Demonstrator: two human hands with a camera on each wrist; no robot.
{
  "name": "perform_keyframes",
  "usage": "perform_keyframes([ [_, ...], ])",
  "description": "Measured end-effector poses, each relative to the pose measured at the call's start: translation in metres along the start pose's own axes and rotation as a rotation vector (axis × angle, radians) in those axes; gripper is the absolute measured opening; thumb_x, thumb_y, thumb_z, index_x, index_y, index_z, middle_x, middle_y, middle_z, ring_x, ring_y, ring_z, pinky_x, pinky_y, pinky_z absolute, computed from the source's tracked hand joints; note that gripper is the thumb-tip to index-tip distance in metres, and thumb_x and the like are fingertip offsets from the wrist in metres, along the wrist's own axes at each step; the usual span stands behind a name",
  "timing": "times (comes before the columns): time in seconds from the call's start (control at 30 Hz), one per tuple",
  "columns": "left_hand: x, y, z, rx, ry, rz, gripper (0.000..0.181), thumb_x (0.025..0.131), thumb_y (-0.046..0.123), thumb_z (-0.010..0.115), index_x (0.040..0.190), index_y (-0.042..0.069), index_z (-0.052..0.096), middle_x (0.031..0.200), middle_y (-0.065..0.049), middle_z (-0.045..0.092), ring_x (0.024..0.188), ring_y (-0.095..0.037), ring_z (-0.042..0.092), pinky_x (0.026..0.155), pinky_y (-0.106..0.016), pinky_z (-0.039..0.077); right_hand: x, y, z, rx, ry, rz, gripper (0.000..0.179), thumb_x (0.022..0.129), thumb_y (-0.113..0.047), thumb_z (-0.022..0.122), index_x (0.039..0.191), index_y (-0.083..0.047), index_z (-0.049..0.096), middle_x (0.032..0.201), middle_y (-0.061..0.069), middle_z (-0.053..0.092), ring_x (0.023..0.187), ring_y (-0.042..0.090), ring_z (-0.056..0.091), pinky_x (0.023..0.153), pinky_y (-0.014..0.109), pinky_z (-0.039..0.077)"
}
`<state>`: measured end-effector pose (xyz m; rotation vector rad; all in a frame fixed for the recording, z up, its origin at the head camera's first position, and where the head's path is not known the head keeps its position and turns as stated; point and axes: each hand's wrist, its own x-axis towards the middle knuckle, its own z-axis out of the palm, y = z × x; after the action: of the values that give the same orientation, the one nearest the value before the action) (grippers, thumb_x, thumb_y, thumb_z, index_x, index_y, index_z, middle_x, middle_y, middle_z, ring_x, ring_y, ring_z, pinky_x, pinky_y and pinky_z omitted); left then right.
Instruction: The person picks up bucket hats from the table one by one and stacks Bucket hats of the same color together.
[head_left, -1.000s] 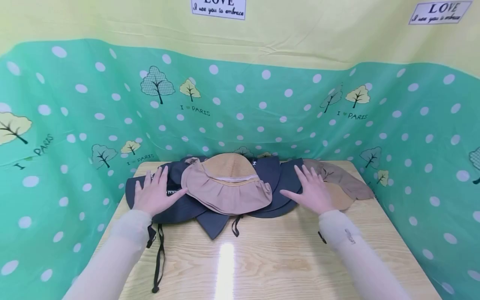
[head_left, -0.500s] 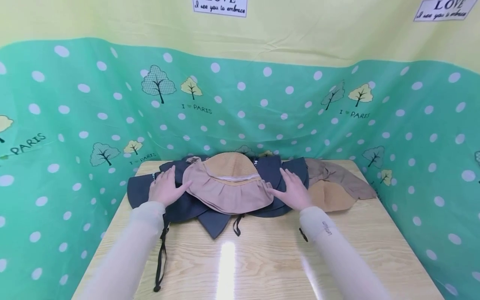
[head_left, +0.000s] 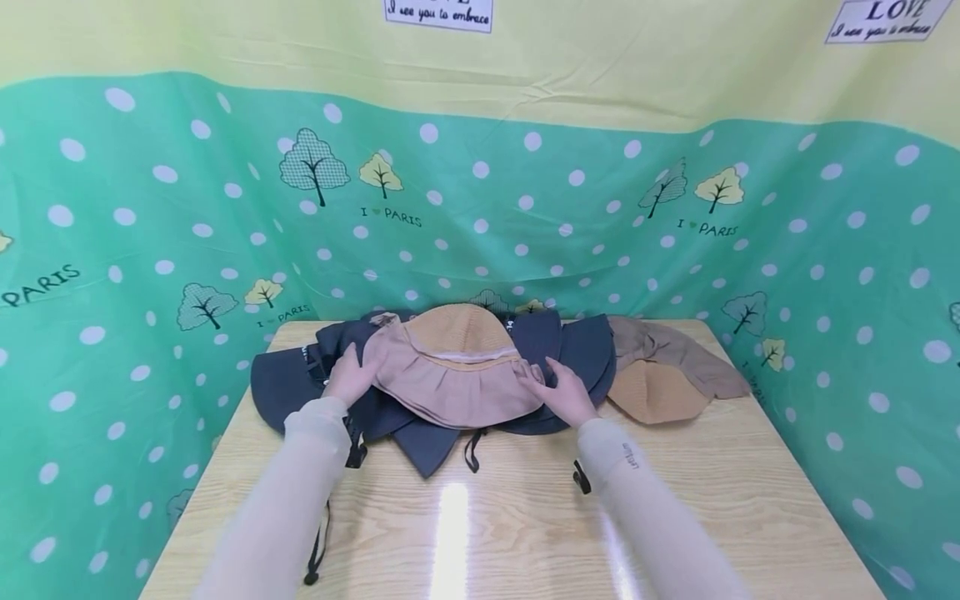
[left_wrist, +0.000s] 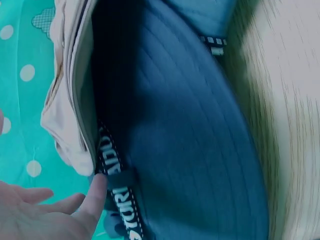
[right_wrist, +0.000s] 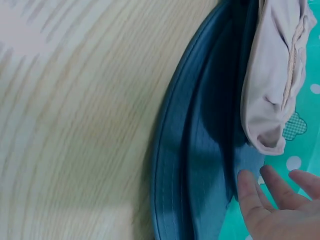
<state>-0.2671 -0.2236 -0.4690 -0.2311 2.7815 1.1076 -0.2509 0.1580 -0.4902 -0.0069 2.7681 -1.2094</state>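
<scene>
A sun hat (head_left: pixel 457 387) with a straw-like tan crown and a pinkish-beige gathered brim lies on top of a pile of navy hats. At its left side, my left hand (head_left: pixel 351 379) has its fingers spread, a fingertip right at the brim's edge in the left wrist view. Opposite, my right hand (head_left: pixel 564 396) is near the brim's right end, its thumb overlapping the edge in the head view. The right wrist view shows those fingers (right_wrist: pixel 280 187) loosely extended just below the brim. Under the left hand, a navy hat (left_wrist: pixel 190 115) carries a lettered band.
A second tan-and-beige hat (head_left: pixel 660 392) lies at the right of the pile. Black cords (head_left: pixel 318 546) hang from the hats onto the wooden table (head_left: pixel 525 517). A green dotted curtain (head_left: pixel 480 208) encloses the back and sides.
Both hands have moved inward from over the navy hats, the left to the right and the right to the left, reaching the sides of the beige-brimmed hat. The hats stay put.
</scene>
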Motion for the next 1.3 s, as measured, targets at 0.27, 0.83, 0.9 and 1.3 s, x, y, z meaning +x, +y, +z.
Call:
perform_keyframes([
  [0.27,0.006,0.0,0.01,-0.02,-0.001,0.033,0.086,0.101,0.043,0.045,0.15,-0.017,0.007,0.153,-0.042,0.02,0.142,-0.053,0.026,0.12,-0.056,0.026,-0.002,0.001,0.009,0.055,-0.034,0.023,0.083,0.092,-0.046,0.066,0.151,0.003,0.033,0.152,0.026,0.04,0.141,0.042,0.038,0.116,0.054,0.035],
  [0.83,-0.003,0.001,0.016,-0.575,-0.086,-0.031,0.066,0.1,0.003,0.049,0.152,-0.011,0.01,0.149,-0.038,0.029,0.13,-0.047,0.045,0.096,-0.043,0.055,-0.008,-0.008,0.021,0.608,-0.09,0.156,0.066,0.095,-0.012,0.063,0.148,0.011,0.031,0.146,0.028,0.043,0.132,0.037,0.048,0.109,0.048,0.045],
  [0.9,-0.004,0.003,0.017,-0.713,-0.106,-0.074,0.069,0.1,0.0,0.048,0.154,-0.008,0.006,0.153,-0.037,0.024,0.129,-0.044,0.047,0.087,-0.033,0.059,-0.008,-0.01,0.022,0.677,-0.108,0.151,0.066,0.094,-0.007,0.062,0.149,0.01,0.029,0.144,0.028,0.043,0.13,0.034,0.05,0.107,0.044,0.047],
  [1.3,-0.005,0.003,0.012,-1.045,-0.153,-0.131,0.072,0.091,-0.013,0.046,0.155,-0.005,0.013,0.141,-0.023,0.038,0.09,-0.009,0.062,0.074,-0.02,0.056,-0.011,-0.023,0.024,0.729,-0.151,0.137,0.07,0.091,0.009,0.057,0.153,0.002,0.027,0.158,0.021,0.032,0.125,0.029,0.053,0.089,0.029,0.056],
])
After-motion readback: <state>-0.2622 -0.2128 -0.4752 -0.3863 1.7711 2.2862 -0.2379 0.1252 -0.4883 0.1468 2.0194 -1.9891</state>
